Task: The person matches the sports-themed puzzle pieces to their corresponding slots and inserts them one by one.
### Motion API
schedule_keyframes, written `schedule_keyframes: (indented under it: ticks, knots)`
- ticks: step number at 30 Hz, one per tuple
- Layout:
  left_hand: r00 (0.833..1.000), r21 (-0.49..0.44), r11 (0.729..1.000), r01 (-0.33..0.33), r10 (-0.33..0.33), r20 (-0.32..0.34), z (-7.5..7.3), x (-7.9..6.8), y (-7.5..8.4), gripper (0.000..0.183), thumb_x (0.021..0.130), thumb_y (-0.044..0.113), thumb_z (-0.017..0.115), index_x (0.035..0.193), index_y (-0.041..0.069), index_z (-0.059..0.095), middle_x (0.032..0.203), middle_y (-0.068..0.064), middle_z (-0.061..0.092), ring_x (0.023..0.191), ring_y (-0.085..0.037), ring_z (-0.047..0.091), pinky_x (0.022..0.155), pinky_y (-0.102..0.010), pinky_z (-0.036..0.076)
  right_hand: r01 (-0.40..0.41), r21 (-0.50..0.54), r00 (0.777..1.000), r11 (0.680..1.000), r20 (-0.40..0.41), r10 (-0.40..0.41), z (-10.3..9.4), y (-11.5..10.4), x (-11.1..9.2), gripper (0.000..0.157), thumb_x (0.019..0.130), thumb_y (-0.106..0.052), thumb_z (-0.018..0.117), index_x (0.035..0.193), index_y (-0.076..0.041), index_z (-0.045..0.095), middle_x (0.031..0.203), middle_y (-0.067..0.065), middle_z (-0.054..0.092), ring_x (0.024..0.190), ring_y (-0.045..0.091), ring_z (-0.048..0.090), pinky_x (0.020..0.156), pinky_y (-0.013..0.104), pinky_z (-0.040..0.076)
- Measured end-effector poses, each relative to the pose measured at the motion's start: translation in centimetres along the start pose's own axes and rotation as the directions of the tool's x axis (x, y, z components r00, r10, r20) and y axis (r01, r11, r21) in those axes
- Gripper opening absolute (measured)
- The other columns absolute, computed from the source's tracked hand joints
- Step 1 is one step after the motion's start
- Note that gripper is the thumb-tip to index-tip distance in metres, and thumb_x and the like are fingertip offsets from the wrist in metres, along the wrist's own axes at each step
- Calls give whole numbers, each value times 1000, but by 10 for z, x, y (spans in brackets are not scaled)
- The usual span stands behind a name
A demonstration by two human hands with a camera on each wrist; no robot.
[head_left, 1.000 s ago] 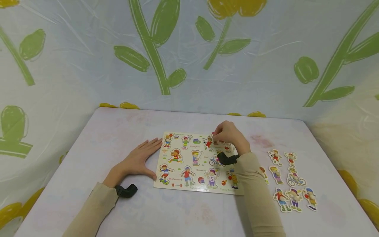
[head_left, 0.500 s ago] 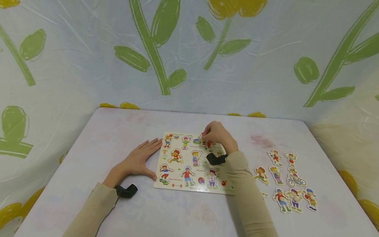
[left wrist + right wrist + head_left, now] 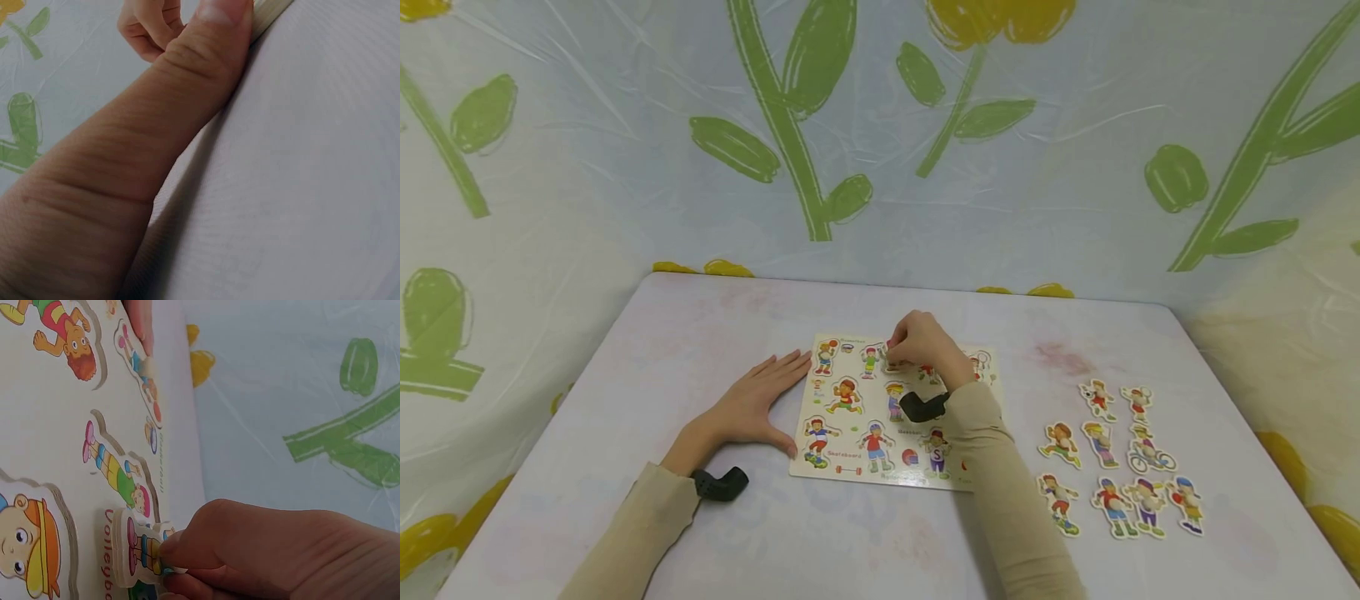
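Observation:
A wooden puzzle board (image 3: 868, 421) with printed sports figures in cut-out recesses lies on the table. My left hand (image 3: 752, 404) rests spread at its left edge, fingers straight; in the left wrist view the thumb (image 3: 200, 62) touches the board's side. My right hand (image 3: 925, 346) pinches a puzzle piece (image 3: 145, 553), a child with pink shoes and yellow shorts, between thumb and fingers. That piece stands tilted close over the board, just right of the volleyball player recess (image 3: 115, 472). A basketball player piece (image 3: 140, 369) sits in the top left recess.
Several loose puzzle pieces lie right of the board, among them a runner (image 3: 1061, 444), a cyclist (image 3: 1150, 454) and a skateboarder (image 3: 1059, 504). A flower-printed sheet (image 3: 880, 250) hangs behind the table. My right forearm covers the board's lower right corner.
My right hand has moved left along the board's top row with the puzzle piece, toward the volleyball player recess. The left hand has stayed in place.

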State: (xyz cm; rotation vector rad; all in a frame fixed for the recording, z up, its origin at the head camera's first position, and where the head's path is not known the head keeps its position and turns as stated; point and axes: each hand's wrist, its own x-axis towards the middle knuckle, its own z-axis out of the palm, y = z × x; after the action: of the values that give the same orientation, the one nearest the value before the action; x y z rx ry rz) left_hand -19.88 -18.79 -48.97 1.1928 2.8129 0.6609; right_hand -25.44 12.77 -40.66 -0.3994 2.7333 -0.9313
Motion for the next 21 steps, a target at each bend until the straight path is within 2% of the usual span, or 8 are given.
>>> schedule_keyframes:
  ticks: [21]
  knots:
    - [1000, 3, 1000, 4, -4, 6, -1, 0, 0, 136, 57, 80, 75, 159, 8, 21, 165, -5, 17, 152, -26, 12, 123, -45, 9, 5, -21, 1000, 1000, 7, -5, 23, -14, 13, 8, 80, -8, 74, 71, -7, 72, 67, 3, 65, 58, 15, 51, 53, 25, 44]
